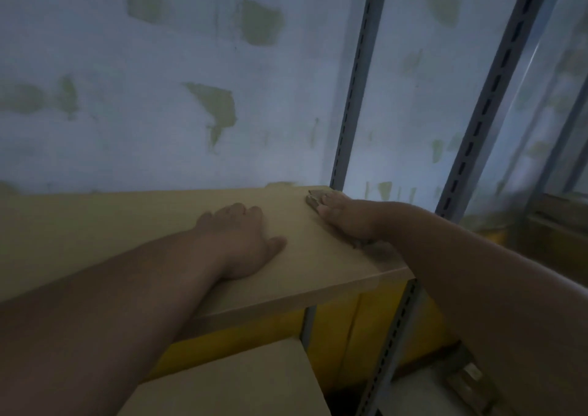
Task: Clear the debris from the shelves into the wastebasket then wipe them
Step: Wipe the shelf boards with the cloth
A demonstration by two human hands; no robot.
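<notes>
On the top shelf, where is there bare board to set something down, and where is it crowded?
The top shelf is bare left of the left hand, out to the picture's edge, with a narrower strip between the two hands. The right end is crowded: the right hand lies there on a small brown piece by the metal post.

The right hand (345, 215) is covering most of a small brown scrap (313, 199) toward two o'clock; its nature is staying unclear. The picture's left edge is cutting off the shelf (143, 218).
</notes>
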